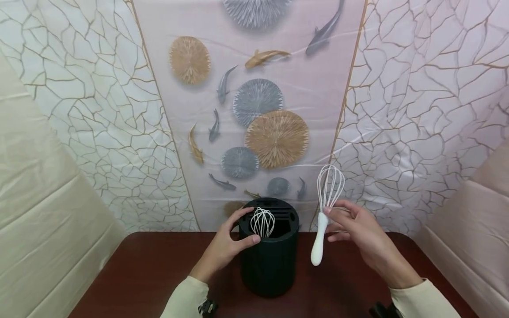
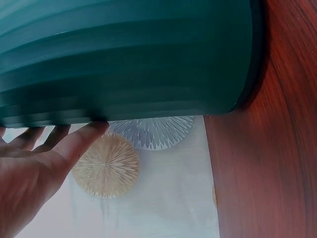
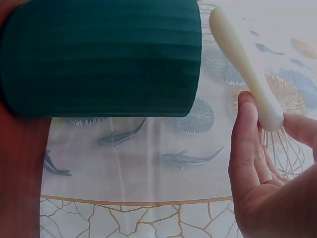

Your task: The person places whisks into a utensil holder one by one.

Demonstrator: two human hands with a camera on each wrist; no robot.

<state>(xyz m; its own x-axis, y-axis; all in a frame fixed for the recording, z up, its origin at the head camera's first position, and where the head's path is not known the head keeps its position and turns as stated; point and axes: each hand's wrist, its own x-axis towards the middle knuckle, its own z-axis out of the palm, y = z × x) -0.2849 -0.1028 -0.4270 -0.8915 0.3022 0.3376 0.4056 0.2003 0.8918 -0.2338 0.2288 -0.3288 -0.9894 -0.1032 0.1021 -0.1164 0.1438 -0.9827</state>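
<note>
My right hand [image 1: 359, 227] pinches a white whisk [image 1: 320, 240] where the wires meet the handle. Its wire loops point up and the handle hangs down, to the right of a dark green ribbed utensil holder [image 1: 268, 269]. In the right wrist view, thumb and fingers sit around the neck of that whisk [image 3: 245, 64], apart from the holder [image 3: 109, 59]. My left hand [image 1: 224, 247] grips the holder's left side at the rim, thumb at the front and index finger farther back. Another whisk [image 1: 262, 222] stands in the holder, wires up; its handle is hidden inside.
The holder stands on a dark red-brown wooden table [image 1: 159, 269]. Close behind the table hangs a patterned cloth [image 1: 214, 194] with fish and round leaf prints. Cream padded panels [image 1: 47, 212] slope in at both sides.
</note>
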